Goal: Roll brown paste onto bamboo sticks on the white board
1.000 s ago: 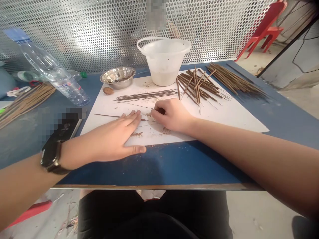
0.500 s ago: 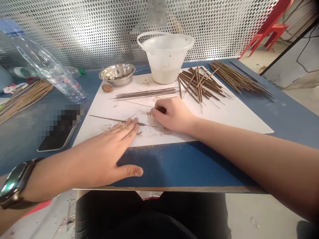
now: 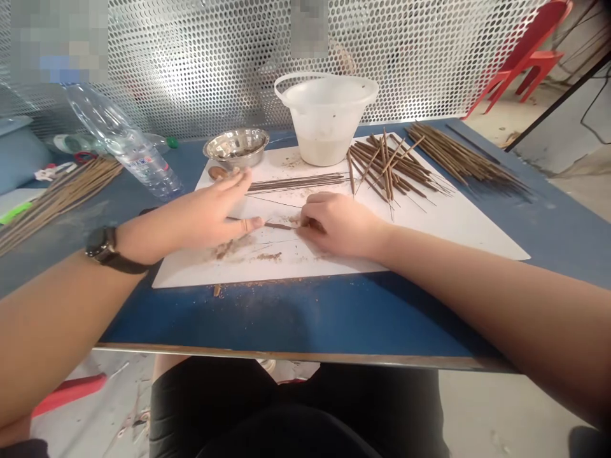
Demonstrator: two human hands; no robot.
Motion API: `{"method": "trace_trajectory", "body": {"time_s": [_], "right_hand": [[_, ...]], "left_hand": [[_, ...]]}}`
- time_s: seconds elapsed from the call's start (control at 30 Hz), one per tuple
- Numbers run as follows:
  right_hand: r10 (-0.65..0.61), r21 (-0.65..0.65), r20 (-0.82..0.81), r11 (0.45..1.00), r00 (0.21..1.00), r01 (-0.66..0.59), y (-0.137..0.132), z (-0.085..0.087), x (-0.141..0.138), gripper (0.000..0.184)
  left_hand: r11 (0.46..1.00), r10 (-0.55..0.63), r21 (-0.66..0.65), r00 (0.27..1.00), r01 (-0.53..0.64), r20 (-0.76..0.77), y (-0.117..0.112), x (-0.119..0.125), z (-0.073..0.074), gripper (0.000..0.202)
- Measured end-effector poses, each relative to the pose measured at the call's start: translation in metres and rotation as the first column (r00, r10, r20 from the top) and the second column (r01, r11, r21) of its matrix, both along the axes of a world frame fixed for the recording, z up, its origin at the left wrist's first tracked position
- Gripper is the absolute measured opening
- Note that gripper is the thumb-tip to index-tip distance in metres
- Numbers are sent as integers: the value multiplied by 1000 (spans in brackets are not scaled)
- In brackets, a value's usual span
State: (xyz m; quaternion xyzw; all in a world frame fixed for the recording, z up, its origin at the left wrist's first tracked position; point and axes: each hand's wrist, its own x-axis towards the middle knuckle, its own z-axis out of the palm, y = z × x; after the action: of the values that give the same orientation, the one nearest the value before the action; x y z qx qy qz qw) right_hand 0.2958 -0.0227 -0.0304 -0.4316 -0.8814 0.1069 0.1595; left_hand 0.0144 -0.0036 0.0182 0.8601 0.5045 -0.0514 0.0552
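Note:
My left hand (image 3: 210, 213) is stretched out flat, fingers straight and thumb apart, over the white board (image 3: 415, 235). Under its thumb side lies a coated incense stick (image 3: 279, 226), its brown end reaching toward my right hand. My right hand (image 3: 341, 226) rests on the board with its fingers curled around what looks like a lump of brown incense dough (image 3: 312, 223), mostly hidden. A thin bare stick (image 3: 274, 201) runs up to these fingers from the left. Behind the hands lies a row of thin dark sticks (image 3: 300, 182). Brown crumbs (image 3: 270, 256) dot the board.
A white bucket (image 3: 324, 121) with cloudy liquid stands at the back beside a metal bowl (image 3: 236, 146). Coated incense sticks (image 3: 389, 165) are piled right of it, near another bundle of sticks (image 3: 463, 156). Leftward are a plastic bottle (image 3: 143, 159) and long tan sticks (image 3: 62, 197).
My left hand has moved up and away from me, its thumb now over the board. The coated stick has shifted away from me and to the right. My right hand stays curled.

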Motion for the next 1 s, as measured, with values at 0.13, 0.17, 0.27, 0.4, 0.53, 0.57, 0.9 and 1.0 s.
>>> {"method": "trace_trajectory", "body": {"time_s": [0.13,0.17,0.27,0.4,0.53,0.57,0.9,1.0], "right_hand": [[24,-26,136,999,990,-20,8,6,8,17],[33,-37,155,999,987,-28,11,8,12,15],[31,-74,211,997,977,-15,18,15,26,16],[-30,-43,296,998,955,44,16,27,33,15],[-89,63,191,995,978,78,-3,28,-4,34],[-80,77,191,995,978,66,-9,25,-18,39],[-96,-288,185,946,978,148,-62,8,-72,114],[-111,-292,207,941,972,169,-67,10,-72,110]], "left_hand": [[999,30,-42,1000,-30,1,5,-19,-12,116],[998,26,-58,1000,-26,-3,3,-20,-15,115],[997,16,-79,1000,-16,0,-14,-16,-22,114],[997,-16,-73,999,19,42,-40,-6,-27,114],[997,-78,-18,995,79,55,-43,6,-35,117],[996,-90,3,994,90,58,-40,9,-36,115],[983,-171,-53,984,173,43,-65,20,-36,105],[982,-188,-21,982,188,23,-75,23,-36,103]]}}
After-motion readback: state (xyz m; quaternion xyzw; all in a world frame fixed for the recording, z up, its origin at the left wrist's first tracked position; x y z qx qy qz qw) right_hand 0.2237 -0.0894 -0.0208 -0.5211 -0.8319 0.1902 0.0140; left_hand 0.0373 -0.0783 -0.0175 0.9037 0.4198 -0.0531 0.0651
